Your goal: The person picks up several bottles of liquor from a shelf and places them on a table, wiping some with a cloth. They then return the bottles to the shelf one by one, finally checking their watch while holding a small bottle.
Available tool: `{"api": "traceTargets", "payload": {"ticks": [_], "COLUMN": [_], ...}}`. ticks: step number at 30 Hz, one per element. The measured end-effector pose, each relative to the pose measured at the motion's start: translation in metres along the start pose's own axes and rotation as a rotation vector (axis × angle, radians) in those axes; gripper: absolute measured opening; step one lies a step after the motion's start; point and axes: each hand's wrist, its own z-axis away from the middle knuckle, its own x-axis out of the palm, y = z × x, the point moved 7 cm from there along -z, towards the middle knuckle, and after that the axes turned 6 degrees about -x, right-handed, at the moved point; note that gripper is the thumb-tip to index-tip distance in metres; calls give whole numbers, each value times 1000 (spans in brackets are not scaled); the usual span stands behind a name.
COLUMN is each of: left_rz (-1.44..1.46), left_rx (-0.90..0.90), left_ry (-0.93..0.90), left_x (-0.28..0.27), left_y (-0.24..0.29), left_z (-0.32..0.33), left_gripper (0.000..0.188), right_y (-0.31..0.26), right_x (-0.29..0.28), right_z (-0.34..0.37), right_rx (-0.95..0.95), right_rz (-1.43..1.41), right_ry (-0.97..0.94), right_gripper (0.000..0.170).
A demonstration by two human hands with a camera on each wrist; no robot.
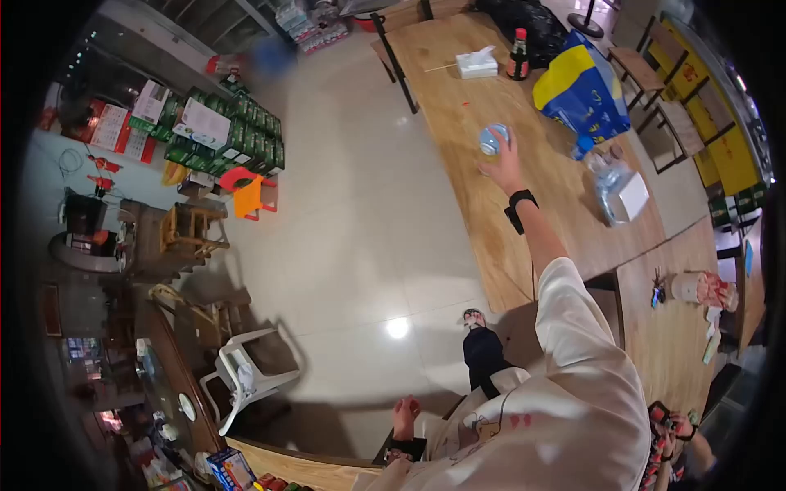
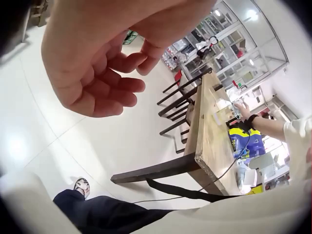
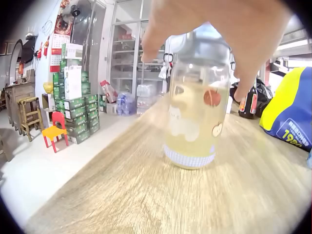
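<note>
Drinking bottle (image 3: 192,122), clear, lidded, fruit-printed, with pale yellow liquid (image 3: 197,105) inside; upright on or barely above the wooden surface (image 3: 117,195), near its long edge; right hand (image 1: 505,164) arched about the top, thumb and fingers spread to either side, whether they press cannot be told; left hand (image 2: 105,68) loosely curled, holding nothing, above the floor (image 1: 352,245). Risks, as judged: a high or off-centre grip, or a sideways knock from the thumb, could topple the bottle; a light hold could let its smooth sides slip; a loose lid (image 3: 202,48) could leak; a swing past the edge could end on the floor. Obscured: lid blurred and partly covered, its fastening unreadable; some right fingers hidden; contact between base and surface unclear; left hand cut off by the upper edge of its wrist view
</note>
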Motion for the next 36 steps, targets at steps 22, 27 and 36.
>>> {"api": "traceTargets", "payload": {"ticks": [22, 27, 36], "left_rz": [-452, -445, -504], "left_rx": [903, 977, 1227], "left_ry": [-873, -851, -824], "left_x": [202, 136, 85], "left_y": [243, 238, 246], "left_z": [155, 175, 235], "left_gripper": [110, 118, 116], "right_y": [-361, -420, -476], "right_x": [-114, -120, -116], "right_z": [183, 229, 247], "right_rx": [-153, -434, -158], "right_rz": [-538, -672, -1145], "right_ry": [-371, -457, -626], "right_gripper": [51, 63, 77]}}
